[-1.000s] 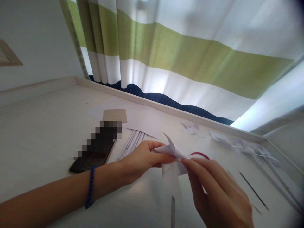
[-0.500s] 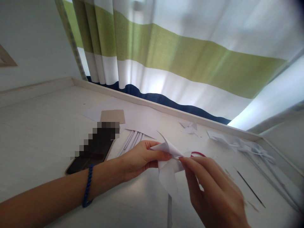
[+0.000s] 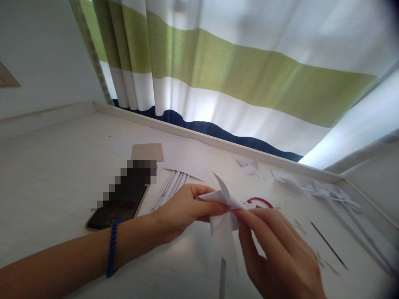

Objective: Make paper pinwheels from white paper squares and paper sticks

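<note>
White paper forms the pinwheel (image 3: 222, 234) in the lower centre of the frame, probably light, springy and easily creased, best held near its layered middle, where the left hand's (image 3: 183, 207) fingers grip it and the right hand's (image 3: 282, 247) pinch together.

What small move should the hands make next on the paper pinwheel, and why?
Probably a gentle press at the middle of the paper pinwheel with the right hand, while the left hand pinches firmly. The right fingertips are beside the left thumb near that middle, and one blade curls upward, so a slack grip might let folds spread.
</note>
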Motion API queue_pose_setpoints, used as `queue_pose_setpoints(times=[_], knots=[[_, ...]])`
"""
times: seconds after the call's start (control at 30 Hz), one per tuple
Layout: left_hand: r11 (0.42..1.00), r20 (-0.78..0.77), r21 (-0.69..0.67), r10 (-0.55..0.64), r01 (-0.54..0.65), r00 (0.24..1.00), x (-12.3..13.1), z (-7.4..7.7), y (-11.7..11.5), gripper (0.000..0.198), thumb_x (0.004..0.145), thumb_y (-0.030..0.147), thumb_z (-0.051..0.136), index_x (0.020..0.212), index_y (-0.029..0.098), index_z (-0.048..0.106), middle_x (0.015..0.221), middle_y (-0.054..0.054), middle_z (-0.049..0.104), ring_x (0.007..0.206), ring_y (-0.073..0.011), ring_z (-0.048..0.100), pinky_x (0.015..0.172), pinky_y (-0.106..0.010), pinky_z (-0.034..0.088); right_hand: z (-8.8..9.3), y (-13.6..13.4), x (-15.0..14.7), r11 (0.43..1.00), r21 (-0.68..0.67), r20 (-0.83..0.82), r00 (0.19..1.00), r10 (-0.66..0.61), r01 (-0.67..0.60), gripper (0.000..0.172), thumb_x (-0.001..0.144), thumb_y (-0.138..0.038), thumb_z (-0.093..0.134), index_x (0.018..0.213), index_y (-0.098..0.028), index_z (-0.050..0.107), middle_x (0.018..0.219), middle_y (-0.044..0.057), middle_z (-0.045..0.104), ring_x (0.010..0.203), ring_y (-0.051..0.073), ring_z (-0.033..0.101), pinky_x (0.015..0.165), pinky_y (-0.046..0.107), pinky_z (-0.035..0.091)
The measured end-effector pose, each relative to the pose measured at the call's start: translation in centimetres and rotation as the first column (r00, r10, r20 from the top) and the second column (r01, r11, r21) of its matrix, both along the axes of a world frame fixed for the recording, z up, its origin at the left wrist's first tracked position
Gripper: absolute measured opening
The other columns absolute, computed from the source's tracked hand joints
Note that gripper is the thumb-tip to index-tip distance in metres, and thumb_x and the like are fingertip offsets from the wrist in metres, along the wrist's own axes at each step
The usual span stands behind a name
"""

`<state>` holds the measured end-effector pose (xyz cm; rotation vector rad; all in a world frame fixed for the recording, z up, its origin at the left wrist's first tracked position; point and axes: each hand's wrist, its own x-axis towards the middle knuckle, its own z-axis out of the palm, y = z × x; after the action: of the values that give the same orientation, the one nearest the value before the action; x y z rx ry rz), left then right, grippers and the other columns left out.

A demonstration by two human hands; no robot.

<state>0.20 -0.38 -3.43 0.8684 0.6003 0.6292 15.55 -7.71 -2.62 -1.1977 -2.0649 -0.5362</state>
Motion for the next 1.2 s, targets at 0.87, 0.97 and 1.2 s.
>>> queue_pose_setpoints(times=[0.87, 0.97, 1.2], knots=[[1.000, -0.044, 0.021, 0.005, -0.004, 0.999, -0.02, -0.04, -0.14, 0.009, 0.069, 0.016, 0.065, 0.077, 0.016, 0.068, 0.071, 0.003, 0.066, 0.066, -0.0083, 0.055, 0.064, -0.017, 0.039, -0.57, 0.25, 0.28, 0.999, 0.023, 0.059, 0.998, -0.030, 0.028, 0.018, 0.075, -0.005, 0.054, 0.091, -0.008, 0.061, 0.080, 0.008, 0.061, 0.076, 0.018, 0.056, 0.067, 0.029, 0.046], [0.999, -0.083, 0.041, 0.014, -0.011, 0.996, -0.10, -0.09, -0.16, 0.009, 0.068, 0.018, 0.065, 0.077, 0.016, 0.068, 0.070, 0.003, 0.066, 0.066, -0.0086, 0.055, 0.063, -0.017, 0.038, -0.55, 0.19, 0.21, 1.000, 0.006, 0.062, 0.998, -0.010, 0.010, 0.019, 0.074, -0.006, 0.054, 0.092, -0.007, 0.061, 0.080, 0.009, 0.061, 0.076, 0.019, 0.057, 0.066, 0.030, 0.047], [0.997, -0.128, 0.075, 0.024, -0.014, 0.992, -0.25, 0.12, -0.11, 0.009, 0.067, 0.017, 0.065, 0.075, 0.016, 0.069, 0.070, 0.002, 0.066, 0.067, -0.0099, 0.054, 0.066, -0.019, 0.038, -0.38, -0.02, 0.08, 1.000, -0.010, 0.046, 0.999, 0.018, -0.018, 0.021, 0.075, -0.006, 0.053, 0.095, -0.008, 0.060, 0.080, 0.008, 0.061, 0.075, 0.018, 0.057, 0.067, 0.029, 0.047]])
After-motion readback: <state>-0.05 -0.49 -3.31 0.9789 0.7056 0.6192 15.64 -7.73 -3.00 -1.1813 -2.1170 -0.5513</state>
